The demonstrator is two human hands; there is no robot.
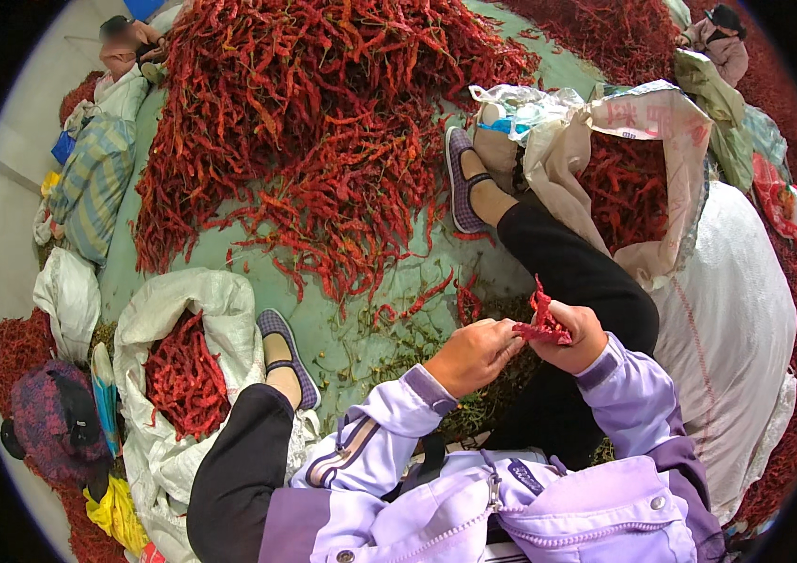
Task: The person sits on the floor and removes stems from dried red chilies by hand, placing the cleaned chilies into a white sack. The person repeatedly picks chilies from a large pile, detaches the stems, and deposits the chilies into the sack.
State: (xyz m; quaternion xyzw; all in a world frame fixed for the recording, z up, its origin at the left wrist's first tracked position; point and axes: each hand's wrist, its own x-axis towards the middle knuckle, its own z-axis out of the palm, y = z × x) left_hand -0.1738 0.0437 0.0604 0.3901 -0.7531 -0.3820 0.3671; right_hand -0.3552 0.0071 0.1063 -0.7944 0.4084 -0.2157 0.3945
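My right hand (pixel 579 340) is closed around a few dried red chili peppers (pixel 543 325), which poke out above and to the left of its fingers. Close beside it, my left hand (pixel 472 357) has its thumb and fingers pinched together at the left end of those peppers; whatever sits between its fingertips is too small to make out. Both hands are over my lap, between my spread legs. Under and beyond them, green stems (pixel 389 352) litter the floor with some loose peppers.
A big heap of red chilies (pixel 295 113) lies ahead on the green floor sheet (pixel 258 253). By my left leg stands an open white sack (pixel 229 291) of chilies; by my right leg, another open sack (pixel 558 178) holds more. A bulging white sack (pixel 727 328) stands right. Other people sit far off.
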